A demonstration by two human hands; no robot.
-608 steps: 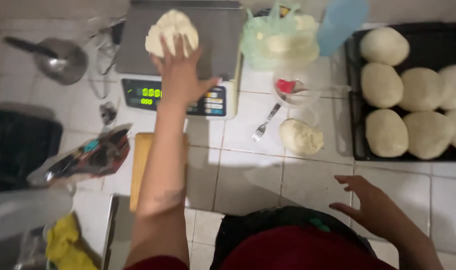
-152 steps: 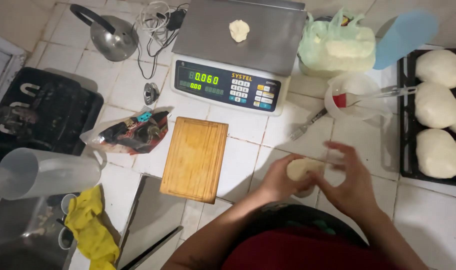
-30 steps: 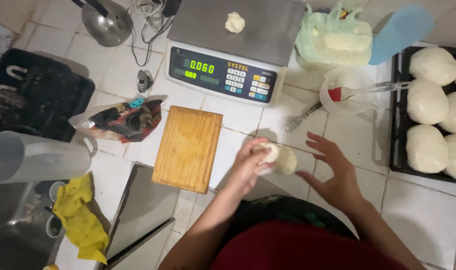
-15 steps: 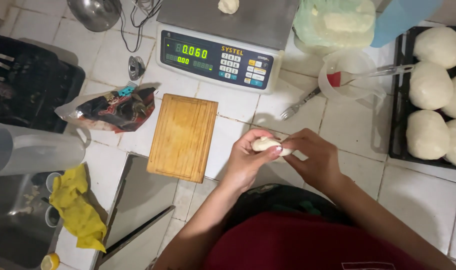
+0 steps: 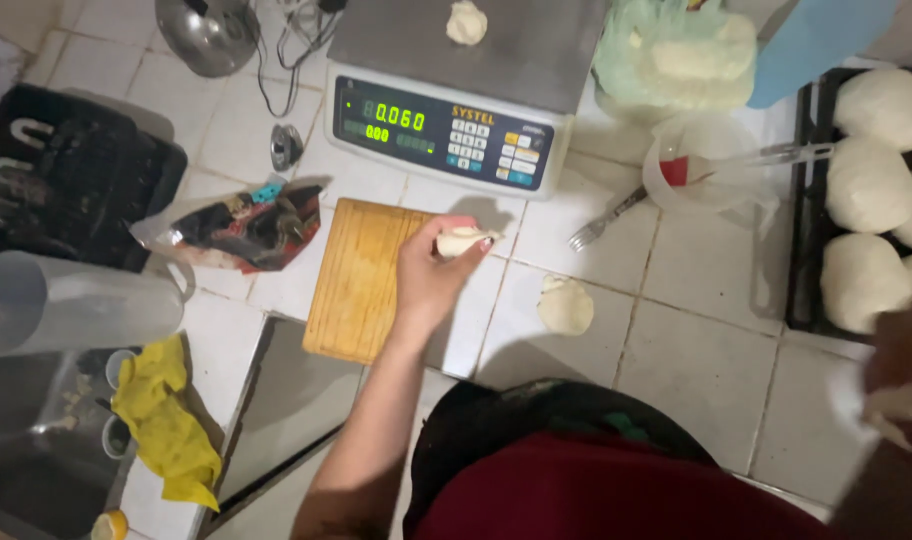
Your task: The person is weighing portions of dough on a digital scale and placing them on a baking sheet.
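Left hand (image 5: pixel 428 272) grip clenched on a dough piece (image 5: pixel 460 241) above the wooden board's (image 5: pixel 361 280) right edge; flattened dough disc (image 5: pixel 565 305) on white-tiled tabletop (image 5: pixel 696 350); right hand (image 5: pixel 901 375) blurred, grip state indiscernible

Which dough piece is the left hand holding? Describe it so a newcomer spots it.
Start at the digital scale, then drop to the wooden cutting board below it. At the board's upper right corner, the left hand pinches a small dough piece. Unlike the flat dough piece on the tiles, it's held up.
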